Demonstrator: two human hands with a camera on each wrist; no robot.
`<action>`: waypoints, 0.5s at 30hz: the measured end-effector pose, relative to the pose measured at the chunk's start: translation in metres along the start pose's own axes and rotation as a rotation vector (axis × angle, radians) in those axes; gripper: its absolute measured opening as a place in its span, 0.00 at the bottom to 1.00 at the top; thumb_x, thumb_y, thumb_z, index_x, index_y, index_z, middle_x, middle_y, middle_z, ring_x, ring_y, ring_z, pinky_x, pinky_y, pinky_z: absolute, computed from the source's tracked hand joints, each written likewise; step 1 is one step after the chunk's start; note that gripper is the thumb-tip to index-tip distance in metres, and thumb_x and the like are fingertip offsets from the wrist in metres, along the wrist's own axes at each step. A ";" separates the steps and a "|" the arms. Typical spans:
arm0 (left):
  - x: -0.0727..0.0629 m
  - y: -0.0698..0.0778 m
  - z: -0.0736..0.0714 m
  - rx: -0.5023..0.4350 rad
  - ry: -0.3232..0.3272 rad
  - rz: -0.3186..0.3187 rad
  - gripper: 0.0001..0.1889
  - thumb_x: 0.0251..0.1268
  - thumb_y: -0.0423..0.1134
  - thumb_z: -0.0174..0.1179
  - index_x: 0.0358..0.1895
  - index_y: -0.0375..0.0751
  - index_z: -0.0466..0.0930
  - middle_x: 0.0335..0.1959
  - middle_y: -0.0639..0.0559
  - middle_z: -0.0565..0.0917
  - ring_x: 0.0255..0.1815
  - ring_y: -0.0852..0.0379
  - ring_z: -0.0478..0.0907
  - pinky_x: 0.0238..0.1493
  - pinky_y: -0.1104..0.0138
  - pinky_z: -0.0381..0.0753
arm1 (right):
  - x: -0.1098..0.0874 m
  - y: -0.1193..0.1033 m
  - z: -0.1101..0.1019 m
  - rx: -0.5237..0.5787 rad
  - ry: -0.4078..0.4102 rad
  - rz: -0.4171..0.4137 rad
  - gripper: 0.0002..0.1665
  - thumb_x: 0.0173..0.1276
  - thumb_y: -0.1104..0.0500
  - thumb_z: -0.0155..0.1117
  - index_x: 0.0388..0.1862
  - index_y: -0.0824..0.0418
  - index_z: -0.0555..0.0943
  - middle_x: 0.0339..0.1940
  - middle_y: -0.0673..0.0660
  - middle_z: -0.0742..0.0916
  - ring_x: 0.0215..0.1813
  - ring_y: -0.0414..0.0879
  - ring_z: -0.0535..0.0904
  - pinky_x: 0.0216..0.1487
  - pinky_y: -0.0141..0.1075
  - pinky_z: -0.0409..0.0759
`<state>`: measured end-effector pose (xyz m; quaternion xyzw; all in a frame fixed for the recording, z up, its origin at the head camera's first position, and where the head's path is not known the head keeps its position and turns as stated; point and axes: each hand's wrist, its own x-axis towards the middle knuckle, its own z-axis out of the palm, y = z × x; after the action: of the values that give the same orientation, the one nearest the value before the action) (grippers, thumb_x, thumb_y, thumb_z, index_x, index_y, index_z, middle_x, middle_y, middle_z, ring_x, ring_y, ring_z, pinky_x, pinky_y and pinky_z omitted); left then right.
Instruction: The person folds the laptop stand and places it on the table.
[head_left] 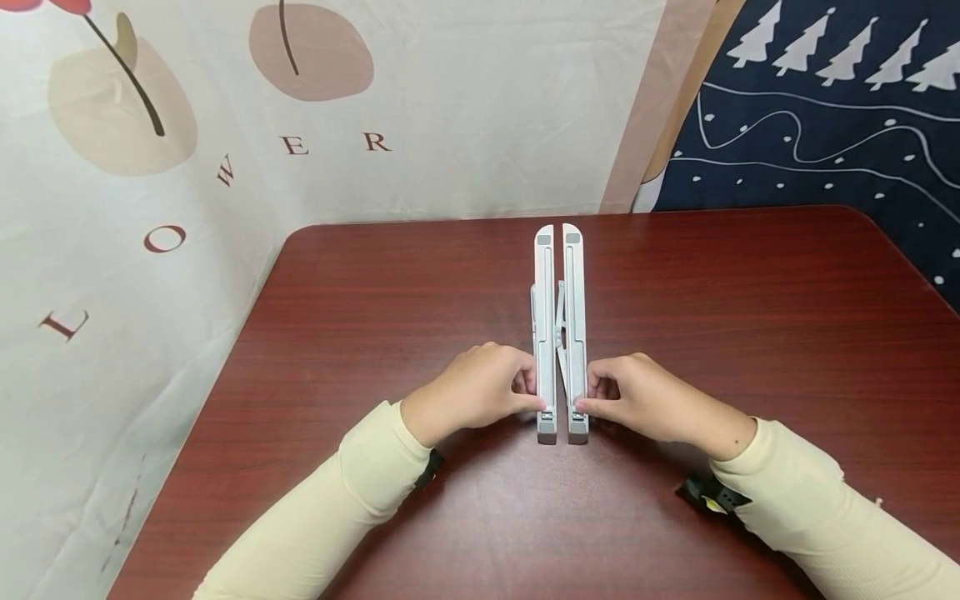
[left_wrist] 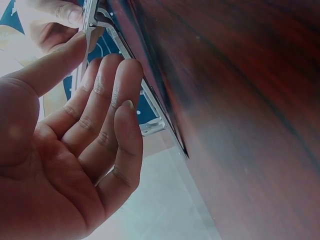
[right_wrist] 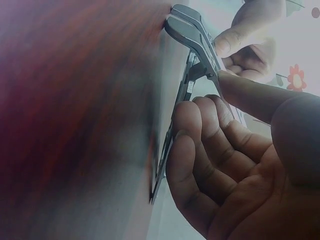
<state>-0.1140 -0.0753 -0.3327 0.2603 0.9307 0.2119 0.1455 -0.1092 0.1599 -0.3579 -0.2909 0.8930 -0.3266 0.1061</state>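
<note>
A silver folding laptop stand (head_left: 574, 333) stands on the table, its two long bars side by side with a narrow gap and crossed struts between them. Grey pads sit at the far ends of the bars. My left hand (head_left: 483, 387) pinches the left bar near its front end, thumb on top and fingers curled at the side. From the other side my right hand (head_left: 645, 396) pinches the right bar in the same way. In the right wrist view the stand's rounded front ends (right_wrist: 192, 37) rise above the tabletop, and its lower frame slopes down to the table.
The stand is on a reddish-brown wooden table (head_left: 360, 292) with rounded back corners. Behind it and to the left hangs a pale cloth (head_left: 480, 108) with letters and flower shapes. A dark blue cloth (head_left: 810, 133) with white trees hangs at the back right.
</note>
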 end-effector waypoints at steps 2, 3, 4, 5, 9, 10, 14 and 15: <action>0.000 0.001 0.000 -0.001 0.000 0.002 0.13 0.58 0.51 0.72 0.24 0.54 0.79 0.21 0.66 0.83 0.25 0.70 0.78 0.33 0.69 0.76 | 0.000 0.000 0.000 0.000 -0.002 0.000 0.16 0.63 0.58 0.73 0.21 0.53 0.75 0.18 0.42 0.78 0.22 0.31 0.69 0.25 0.29 0.72; 0.000 0.001 0.000 -0.002 0.000 0.003 0.13 0.58 0.51 0.72 0.24 0.54 0.79 0.22 0.66 0.84 0.25 0.70 0.78 0.33 0.69 0.76 | 0.000 0.000 0.000 0.001 -0.002 0.000 0.15 0.63 0.58 0.73 0.21 0.53 0.75 0.18 0.42 0.78 0.21 0.31 0.69 0.25 0.29 0.72; 0.000 0.001 0.000 -0.003 0.000 0.004 0.13 0.58 0.51 0.72 0.24 0.54 0.79 0.22 0.65 0.84 0.25 0.69 0.78 0.33 0.69 0.76 | 0.000 0.000 0.000 0.001 -0.003 0.000 0.15 0.63 0.58 0.73 0.21 0.53 0.76 0.18 0.42 0.78 0.21 0.31 0.69 0.25 0.29 0.72; 0.000 0.002 0.001 -0.002 -0.001 0.002 0.13 0.58 0.51 0.72 0.24 0.54 0.79 0.22 0.65 0.84 0.25 0.69 0.78 0.33 0.69 0.76 | 0.000 -0.001 0.000 0.001 -0.003 0.000 0.15 0.63 0.58 0.73 0.21 0.53 0.76 0.18 0.42 0.78 0.21 0.31 0.69 0.25 0.29 0.72; 0.000 0.002 0.002 -0.002 0.000 0.001 0.13 0.58 0.51 0.72 0.24 0.53 0.80 0.22 0.65 0.83 0.25 0.69 0.77 0.32 0.69 0.76 | 0.000 -0.001 0.001 0.005 -0.002 0.003 0.15 0.63 0.58 0.73 0.22 0.53 0.76 0.18 0.42 0.78 0.21 0.31 0.70 0.25 0.29 0.72; 0.001 0.002 0.002 0.000 0.000 0.001 0.13 0.58 0.51 0.72 0.24 0.53 0.79 0.22 0.66 0.83 0.25 0.69 0.77 0.32 0.69 0.76 | 0.000 -0.001 0.001 0.005 -0.003 0.003 0.15 0.63 0.58 0.73 0.22 0.53 0.76 0.18 0.42 0.78 0.21 0.31 0.70 0.25 0.29 0.72; 0.001 0.003 0.003 0.002 0.002 0.004 0.13 0.58 0.51 0.72 0.24 0.53 0.79 0.21 0.66 0.83 0.25 0.69 0.77 0.32 0.69 0.75 | 0.000 -0.002 0.001 0.013 -0.006 0.006 0.15 0.63 0.58 0.73 0.22 0.53 0.76 0.18 0.42 0.78 0.21 0.32 0.70 0.24 0.29 0.72; 0.001 0.003 0.003 0.002 0.003 0.004 0.13 0.58 0.51 0.72 0.24 0.53 0.79 0.21 0.66 0.83 0.25 0.69 0.77 0.32 0.69 0.76 | 0.000 -0.002 0.002 0.014 -0.007 0.007 0.15 0.63 0.58 0.73 0.22 0.53 0.76 0.18 0.42 0.78 0.21 0.32 0.70 0.24 0.29 0.72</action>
<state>-0.1122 -0.0720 -0.3342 0.2622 0.9305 0.2116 0.1436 -0.1076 0.1576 -0.3576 -0.2881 0.8914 -0.3314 0.1123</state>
